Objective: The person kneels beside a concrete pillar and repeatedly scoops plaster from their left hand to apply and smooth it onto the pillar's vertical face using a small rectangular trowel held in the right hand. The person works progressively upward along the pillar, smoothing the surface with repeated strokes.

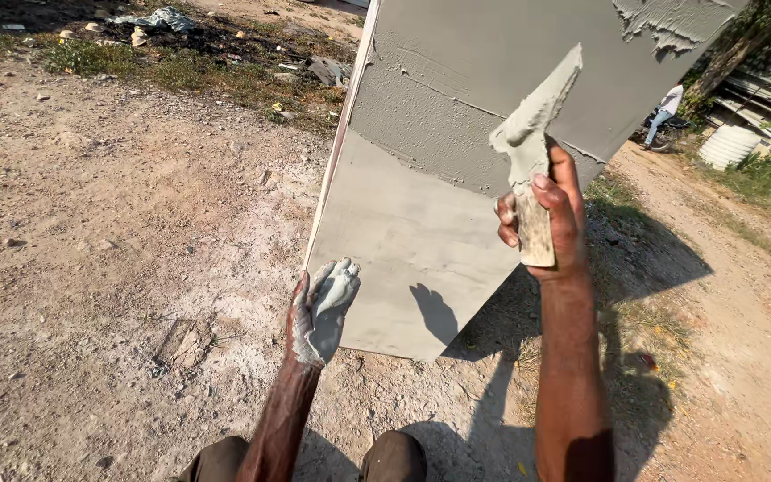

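mortar-coated trowel point(533, 134), raised against grey slab point(421, 232)

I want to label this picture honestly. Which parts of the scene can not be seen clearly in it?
- Grey panel: its top is cut off by the upper edge of the head view.
- Trowel: wet mortar coats the blade, and the right hand wraps most of the handle.
- Left hand: mortar covers the palm.
- Distant person: too small for detail.
- Debris pile: too far to identify.
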